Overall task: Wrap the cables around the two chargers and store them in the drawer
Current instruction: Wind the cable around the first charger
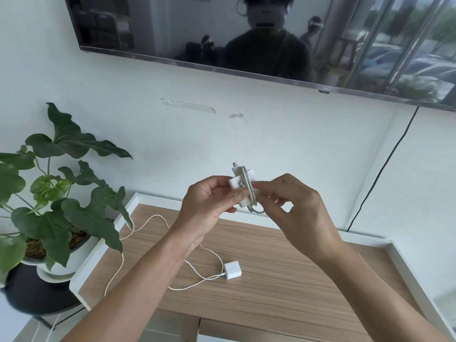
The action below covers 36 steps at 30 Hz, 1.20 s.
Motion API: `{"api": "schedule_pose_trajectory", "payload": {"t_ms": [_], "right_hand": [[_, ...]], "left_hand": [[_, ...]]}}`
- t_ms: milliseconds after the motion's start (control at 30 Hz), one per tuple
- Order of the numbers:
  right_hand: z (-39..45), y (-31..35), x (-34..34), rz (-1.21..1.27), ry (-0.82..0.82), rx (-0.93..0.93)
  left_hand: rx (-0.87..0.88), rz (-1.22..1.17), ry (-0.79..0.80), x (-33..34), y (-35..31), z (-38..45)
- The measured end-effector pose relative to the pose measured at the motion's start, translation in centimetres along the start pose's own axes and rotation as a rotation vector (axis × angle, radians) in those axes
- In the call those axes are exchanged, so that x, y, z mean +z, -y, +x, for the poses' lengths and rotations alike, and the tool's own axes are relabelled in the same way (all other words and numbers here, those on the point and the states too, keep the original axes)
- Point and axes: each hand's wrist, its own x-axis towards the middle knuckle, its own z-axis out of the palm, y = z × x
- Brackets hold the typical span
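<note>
**A:** While you've got that one up in the air, status?

**B:** First charger (240, 187) is held above the wooden tabletop (283, 280), cable (248, 191) coiled around its body. My left hand (209, 201) pinches the block, thumb across its face. My right hand (296, 206) has its fingertips (261, 191) curled onto the coil on the far side, pinning the turns. The cable's tail loops out just below the block.

**A:** And the other one?

**B:** Second charger (232, 270) lies flat on the tabletop, below my hands. Its white cable (148, 223) is fully unwound, snaking left over the table edge toward the potted plant (56, 193). Untouched.

**A:** Risks?

**B:** Main one, I think: the coil springs loose. The loose tail looks untucked, so if either pinch relaxes before the end is secured, the turns unwind. Second: I can't see the drawer from here, probably below the tabletop. Opening it needs a hand, leaving one hand to hold the wrap. Third: the trailing cable near the plant could snag leaves when I pull it in.
</note>
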Motion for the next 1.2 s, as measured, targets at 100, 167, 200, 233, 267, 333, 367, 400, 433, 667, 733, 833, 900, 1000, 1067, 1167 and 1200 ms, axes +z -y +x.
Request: {"api": "schedule_pose_trajectory", "payload": {"t_ms": [100, 167, 200, 233, 267, 333, 367, 400, 433, 667, 733, 833, 900, 1000, 1067, 1167, 1200], "right_hand": [[-0.2, -0.1, 0.2, 0.066, -0.06, 0.087], [-0.3, -0.3, 0.5, 0.088, -0.042, 0.105], [-0.3, -0.4, 0.6, 0.1, -0.03, 0.115], [-0.3, -0.4, 0.8, 0.114, -0.018, 0.136], [-0.3, -0.4, 0.9, 0.132, -0.008, 0.161], [-0.3, -0.4, 1.1, 0.16, -0.004, 0.199], [-0.3, -0.4, 1.2, 0.169, -0.012, 0.209], [-0.2, -0.3, 1.2, 0.186, -0.026, 0.219], [-0.2, -0.3, 1.2, 0.212, -0.041, 0.233], [0.4, -0.3, 1.0, 0.327, -0.034, 0.285], [0.4, -0.3, 0.5, 0.34, 0.009, 0.256], [0.3, -0.9, -0.5, 0.222, 0.046, 0.099], [0.4, -1.7, -1.2, 0.09, 0.118, -0.011], [0.8, -2.8, -1.9, -0.047, 0.284, -0.067], [1.0, -3.0, -1.9, -0.102, 0.311, -0.095], [1.1, -2.9, -1.8, -0.144, 0.285, -0.151], [1.1, -2.9, -1.7, -0.158, 0.27, -0.171]], "left_hand": [[-0.001, -0.001, -0.004, 0.1, 0.4, 0.1], [0.0, 0.004, -0.001, 0.0, 0.5, 0.3], [0.003, 0.005, 0.002, 0.0, 0.6, 0.3], [0.005, 0.006, 0.004, 0.0, 0.7, 0.4], [0.005, 0.005, 0.008, 0.0, 0.8, 0.4], [0.008, 0.006, 0.02, -0.1, 1.0, 0.5], [0.01, 0.006, 0.027, -0.1, 1.1, 0.5], [0.013, 0.004, 0.034, -0.2, 1.1, 0.6], [0.016, 0.003, 0.042, -0.2, 1.2, 0.6], [0.008, -0.026, 0.06, -0.4, 1.9, 0.6], [0.0, -0.04, 0.064, -0.6, 2.1, 0.7], [0.003, -0.037, 0.085, -1.1, 2.4, 0.9], [0.009, -0.028, 0.115, -1.3, 2.6, 0.9], [0.017, -0.011, 0.181, -1.4, 2.8, 0.9], [0.029, 0.004, 0.227, -1.1, 2.8, 0.8], [0.061, 0.05, 0.268, -0.7, 2.7, 0.5], [0.071, 0.063, 0.265, -0.6, 2.7, 0.4]]}}
